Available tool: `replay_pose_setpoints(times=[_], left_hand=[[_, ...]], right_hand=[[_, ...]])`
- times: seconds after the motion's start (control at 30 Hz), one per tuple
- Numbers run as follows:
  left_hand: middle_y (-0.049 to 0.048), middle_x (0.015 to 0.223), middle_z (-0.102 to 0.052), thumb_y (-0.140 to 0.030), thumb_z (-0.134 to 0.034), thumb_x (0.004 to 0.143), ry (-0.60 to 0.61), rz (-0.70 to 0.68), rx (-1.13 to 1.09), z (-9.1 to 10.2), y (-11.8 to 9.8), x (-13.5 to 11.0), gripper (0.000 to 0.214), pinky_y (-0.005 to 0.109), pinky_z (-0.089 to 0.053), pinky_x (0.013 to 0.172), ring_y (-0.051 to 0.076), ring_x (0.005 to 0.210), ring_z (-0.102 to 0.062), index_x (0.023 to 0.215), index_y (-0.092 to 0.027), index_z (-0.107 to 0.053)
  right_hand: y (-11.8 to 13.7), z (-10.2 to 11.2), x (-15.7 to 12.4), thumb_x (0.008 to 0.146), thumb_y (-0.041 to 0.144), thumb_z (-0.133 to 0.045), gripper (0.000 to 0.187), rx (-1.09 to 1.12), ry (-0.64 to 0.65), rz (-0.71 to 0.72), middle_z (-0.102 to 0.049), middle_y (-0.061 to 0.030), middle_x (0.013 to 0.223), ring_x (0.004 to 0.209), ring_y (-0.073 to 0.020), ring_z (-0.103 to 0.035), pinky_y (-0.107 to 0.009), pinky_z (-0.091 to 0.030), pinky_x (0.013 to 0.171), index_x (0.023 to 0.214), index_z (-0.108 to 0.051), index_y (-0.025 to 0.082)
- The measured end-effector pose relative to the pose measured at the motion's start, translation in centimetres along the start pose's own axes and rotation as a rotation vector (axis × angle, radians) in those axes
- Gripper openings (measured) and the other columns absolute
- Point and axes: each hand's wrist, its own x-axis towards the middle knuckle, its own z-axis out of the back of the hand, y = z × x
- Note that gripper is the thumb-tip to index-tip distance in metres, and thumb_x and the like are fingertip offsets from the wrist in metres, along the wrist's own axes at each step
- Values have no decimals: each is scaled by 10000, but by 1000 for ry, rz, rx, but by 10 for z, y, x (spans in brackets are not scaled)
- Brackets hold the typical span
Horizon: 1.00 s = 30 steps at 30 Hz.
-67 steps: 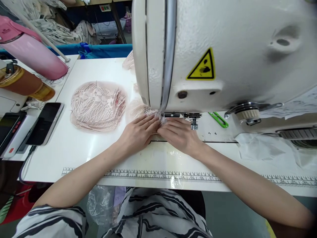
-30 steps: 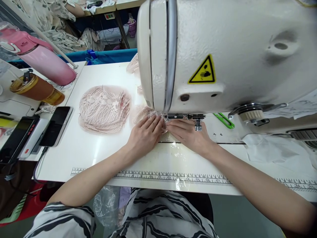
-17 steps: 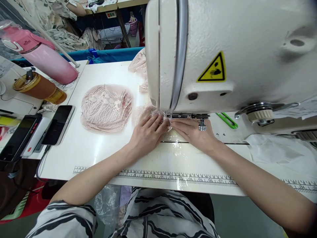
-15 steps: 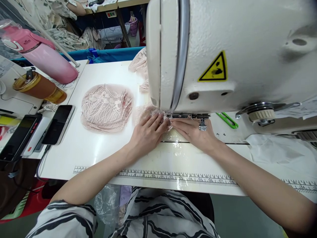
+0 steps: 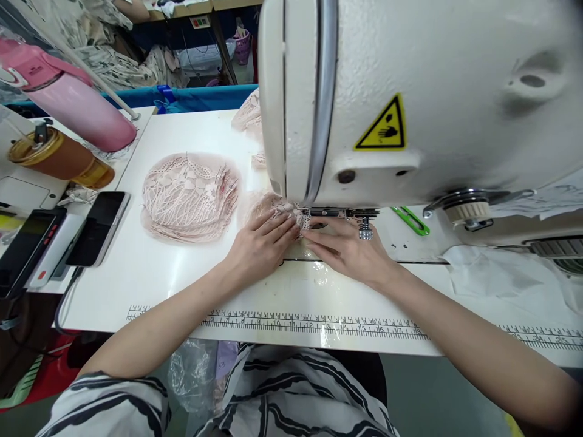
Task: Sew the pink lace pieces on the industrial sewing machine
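A sewing machine [image 5: 401,73] fills the upper right, its presser foot area low over the bed. Pale pink lace fabric [image 5: 294,212] lies bunched at the needle area, partly hidden by the machine head and my fingers. My left hand [image 5: 261,241] rests palm down on this lace, its fingers stretched out over it. Right of the foot, my right hand [image 5: 348,247] has its fingers apart, the tips by the lace edge; the machine's metal attachment [image 5: 364,226] partly covers it. A rounded stack of pink lace pieces [image 5: 189,197] lies left of my left hand.
A green thread snipper [image 5: 411,221] and white cloth [image 5: 505,273] lie right. At left are a phone [image 5: 98,229], an amber cup [image 5: 61,156] and a pink bottle [image 5: 75,106]. A printed ruler [image 5: 291,321] runs along the front edge. Another person's arm [image 5: 132,9] shows behind.
The whole view has shifted slightly, so things sit further left. My right hand's fingers have spread apart from lying close together. My left hand stays on the lace.
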Motion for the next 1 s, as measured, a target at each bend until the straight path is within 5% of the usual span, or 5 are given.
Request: replay_pose_setpoints(times=[1.0], left_hand=[[160, 1337, -653, -204, -490, 983, 5, 101, 40, -1, -8, 3, 399, 453, -537, 1087, 285, 1283, -621, 1324, -64, -644]], right_hand=[[4, -15, -3, 1006, 458, -524, 371, -138, -61, -58, -712, -66, 1200, 995, -264, -647, -486, -452, 1005, 1331, -650, 329]])
